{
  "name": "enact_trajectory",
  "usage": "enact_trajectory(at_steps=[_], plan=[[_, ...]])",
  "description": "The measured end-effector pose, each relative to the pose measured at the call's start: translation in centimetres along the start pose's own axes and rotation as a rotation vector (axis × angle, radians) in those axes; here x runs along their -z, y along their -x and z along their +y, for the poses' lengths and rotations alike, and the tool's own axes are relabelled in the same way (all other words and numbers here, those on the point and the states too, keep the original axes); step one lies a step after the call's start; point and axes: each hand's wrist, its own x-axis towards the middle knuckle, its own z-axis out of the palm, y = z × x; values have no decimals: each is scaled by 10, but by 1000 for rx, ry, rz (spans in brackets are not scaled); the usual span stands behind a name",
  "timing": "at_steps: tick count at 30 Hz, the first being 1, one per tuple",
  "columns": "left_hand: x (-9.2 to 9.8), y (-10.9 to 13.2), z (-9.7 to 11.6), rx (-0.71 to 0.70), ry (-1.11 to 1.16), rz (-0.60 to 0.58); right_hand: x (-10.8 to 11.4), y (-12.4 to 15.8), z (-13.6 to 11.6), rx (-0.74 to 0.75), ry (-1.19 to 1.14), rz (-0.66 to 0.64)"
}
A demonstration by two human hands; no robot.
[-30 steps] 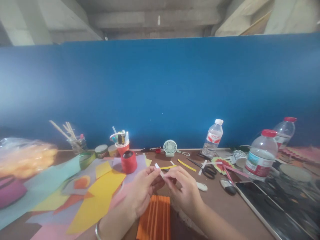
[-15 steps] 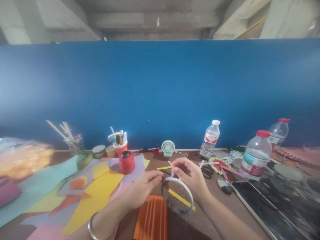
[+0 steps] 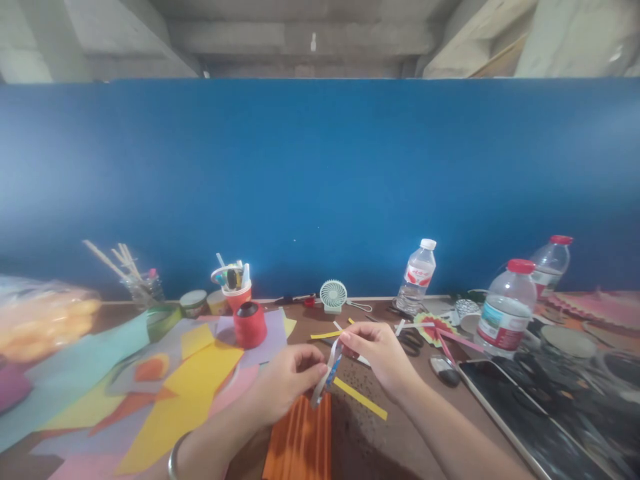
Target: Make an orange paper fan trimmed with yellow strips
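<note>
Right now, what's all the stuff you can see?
ring: one, white and blue, centre
strips: at least two, yellow, near ring
block: one, orange, front centre
fan: one, pale green, back
spool: one, red, left of fan
papers: several, mixed colours, left
bag: one, clear, far left
stick jar: one, clear, back left
cup: one, red and white, behind spool
tubs: two, pale, back left
scissors: one, black, right
bottles: three, clear, right
rosette: one, red and yellow, right
gadget: one, black and white, right
slab: one, black, front right
clutter: uncountable, dark, far right
table: one, brown, underneath
wall panel: one, blue, behind table
bracelet: one, silver, front left
left hand: one, touching ring
right hand: one, pinching ring
</note>
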Motion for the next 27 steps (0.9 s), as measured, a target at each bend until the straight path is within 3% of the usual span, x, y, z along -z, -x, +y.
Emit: enact_trajectory(at_steps=[10, 14, 21, 24, 27], plan=[[-6, -4, -8, 22, 43, 132, -5, 6, 5, 13, -348, -68], [-9, -4, -9, 0, 125, 149, -13, 8, 0, 27, -239, -47], [-15, -1, -12, -81, 224, 66, -28, 15, 4, 208, 97, 136], [-15, -2, -12, -111, 200, 40, -26, 16, 3, 227, 121, 178], [-11, -3, -15, -125, 105, 99, -22, 15, 0, 192, 65, 203]])
